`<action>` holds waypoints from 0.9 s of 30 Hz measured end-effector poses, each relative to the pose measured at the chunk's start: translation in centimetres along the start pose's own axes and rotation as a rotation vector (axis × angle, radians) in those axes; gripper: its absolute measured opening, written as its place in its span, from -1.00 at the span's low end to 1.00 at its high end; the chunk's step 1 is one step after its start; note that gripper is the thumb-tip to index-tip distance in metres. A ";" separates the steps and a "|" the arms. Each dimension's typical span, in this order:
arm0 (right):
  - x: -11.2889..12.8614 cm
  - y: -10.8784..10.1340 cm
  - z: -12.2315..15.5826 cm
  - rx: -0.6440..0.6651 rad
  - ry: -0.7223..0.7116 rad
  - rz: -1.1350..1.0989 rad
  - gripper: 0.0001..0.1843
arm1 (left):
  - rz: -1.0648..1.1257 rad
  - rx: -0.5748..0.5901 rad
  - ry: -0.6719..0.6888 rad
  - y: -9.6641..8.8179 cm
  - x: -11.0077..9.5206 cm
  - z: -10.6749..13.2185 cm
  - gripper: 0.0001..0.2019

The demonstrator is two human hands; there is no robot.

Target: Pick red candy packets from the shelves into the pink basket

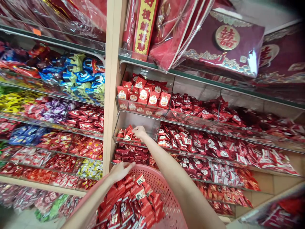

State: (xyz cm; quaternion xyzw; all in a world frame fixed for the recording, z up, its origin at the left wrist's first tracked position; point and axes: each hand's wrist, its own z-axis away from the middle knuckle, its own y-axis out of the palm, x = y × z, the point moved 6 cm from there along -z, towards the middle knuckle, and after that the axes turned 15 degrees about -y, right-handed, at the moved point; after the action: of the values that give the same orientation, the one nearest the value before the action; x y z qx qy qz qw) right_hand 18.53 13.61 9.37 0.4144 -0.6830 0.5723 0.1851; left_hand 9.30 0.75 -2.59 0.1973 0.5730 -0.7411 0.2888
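My right hand (140,132) reaches into a small shelf compartment on the upright's right side. Its fingers are closed at a red snack packet (128,134), one of a few small red packets lying there. Below it is a pink perforated plastic basket (170,194) holding a heap of red and dark red packets (143,197), some with black characters on pale labels. My left hand (122,171) lies over the basket's far left rim, thumb pointing right along it; the other fingers are partly hidden. The basket stands close in front of the shelves.
A pale wooden upright (111,79) divides two shelf units. Clear-fronted shelves hold rows of wrapped sweets, such as blue packets (27,134) at left and red packets (143,95) above my right hand. Dark red gift bags (224,44) overhang at upper right. A glass shelf edge (152,65) crosses above.
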 end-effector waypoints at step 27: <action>-15.7 -11.5 27.5 -0.878 0.212 -0.798 -0.57 | 0.146 0.750 0.537 10.9 -13.9 2.1 -0.69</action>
State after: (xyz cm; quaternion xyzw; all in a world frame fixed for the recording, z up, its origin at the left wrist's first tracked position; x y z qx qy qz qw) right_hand 42.87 -6.59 -2.44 0.4642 -0.6252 0.1613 0.6062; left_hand 27.04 -0.41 -1.39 0.5128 0.3045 -0.7976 0.0905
